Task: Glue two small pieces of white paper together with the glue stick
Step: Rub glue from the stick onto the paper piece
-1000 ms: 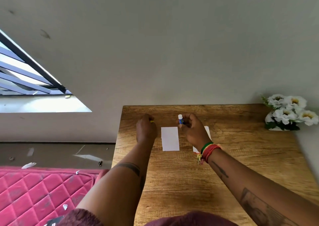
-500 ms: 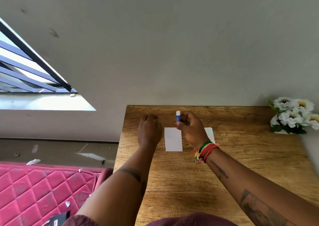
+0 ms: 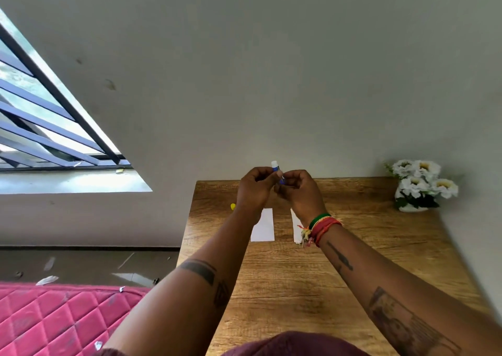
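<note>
Lying at the left table edge, a yellow cap (image 3: 232,206) is kept aside; the left hand (image 3: 254,190) and right hand (image 3: 298,192) are closed together on the raised glue stick (image 3: 277,171), probably to twist it up, above both paper pieces (image 3: 263,225) (image 3: 296,226) on the wooden table (image 3: 366,247).

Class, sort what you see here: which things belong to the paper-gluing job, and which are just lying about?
Belong to the job:
- glue stick, held up by the left hand and right hand
- left paper piece
- right paper piece, partly hidden by the wrist
- small yellow thing, probably the stick's cap

Lying about:
- white flowers in a pot
- pink quilted mattress
</note>
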